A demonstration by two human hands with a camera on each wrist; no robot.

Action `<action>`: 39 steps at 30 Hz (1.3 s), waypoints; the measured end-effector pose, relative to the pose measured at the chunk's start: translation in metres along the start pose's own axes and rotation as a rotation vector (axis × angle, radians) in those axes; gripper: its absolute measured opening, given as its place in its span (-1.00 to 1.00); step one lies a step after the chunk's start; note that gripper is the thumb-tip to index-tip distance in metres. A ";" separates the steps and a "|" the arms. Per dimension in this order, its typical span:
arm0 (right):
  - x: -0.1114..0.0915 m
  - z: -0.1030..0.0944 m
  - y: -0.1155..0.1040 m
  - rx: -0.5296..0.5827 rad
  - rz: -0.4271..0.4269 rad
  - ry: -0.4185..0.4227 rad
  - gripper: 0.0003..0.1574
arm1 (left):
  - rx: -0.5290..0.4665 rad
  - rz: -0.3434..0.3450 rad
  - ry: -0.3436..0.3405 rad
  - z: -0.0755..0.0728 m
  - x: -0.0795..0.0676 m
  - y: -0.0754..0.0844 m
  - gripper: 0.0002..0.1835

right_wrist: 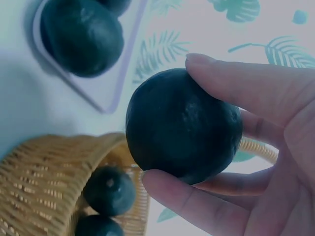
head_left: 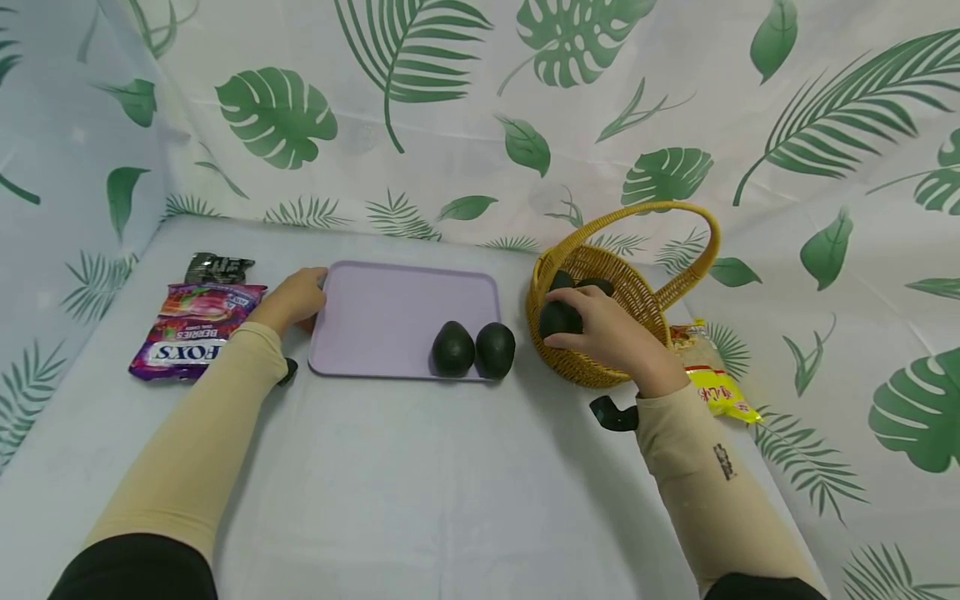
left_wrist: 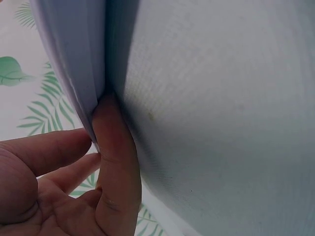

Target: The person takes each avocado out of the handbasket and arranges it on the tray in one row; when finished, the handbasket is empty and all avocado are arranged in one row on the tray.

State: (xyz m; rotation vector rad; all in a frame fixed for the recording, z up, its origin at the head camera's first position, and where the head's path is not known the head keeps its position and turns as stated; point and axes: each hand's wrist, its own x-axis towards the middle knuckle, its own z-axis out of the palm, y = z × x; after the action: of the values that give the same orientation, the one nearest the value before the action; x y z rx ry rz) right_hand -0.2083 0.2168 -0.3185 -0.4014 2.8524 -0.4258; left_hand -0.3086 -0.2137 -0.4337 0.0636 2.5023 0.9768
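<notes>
My right hand grips a dark green avocado at the mouth of the wicker basket. Inside the basket lie more avocados, partly hidden by the hand in the head view. My left hand pinches the left edge of the lilac tray; in the left wrist view a finger reaches under the rim. Two avocados sit side by side at the tray's front right: one on the tray, the other by its corner.
Left of the tray lie a purple candy bag and a small black packet. A yellow packet lies right of the basket, whose tall handle arches over it. A leaf-print curtain hangs behind the table.
</notes>
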 end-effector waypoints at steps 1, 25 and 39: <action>0.000 0.001 -0.001 0.001 -0.008 0.002 -0.19 | -0.001 -0.001 -0.002 0.000 0.000 0.000 -0.27; 0.015 0.022 -0.034 0.050 -0.132 0.011 -0.18 | 0.010 0.024 0.018 -0.002 0.001 -0.003 -0.28; 0.033 0.036 -0.054 0.052 -0.181 0.033 -0.21 | 0.000 0.012 0.027 0.000 0.003 -0.004 -0.27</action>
State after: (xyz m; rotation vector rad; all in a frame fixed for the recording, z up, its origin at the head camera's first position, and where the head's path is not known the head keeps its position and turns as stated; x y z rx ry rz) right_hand -0.2169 0.1479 -0.3415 -0.6513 2.8401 -0.5437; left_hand -0.3111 -0.2158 -0.4375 0.0654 2.5291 0.9882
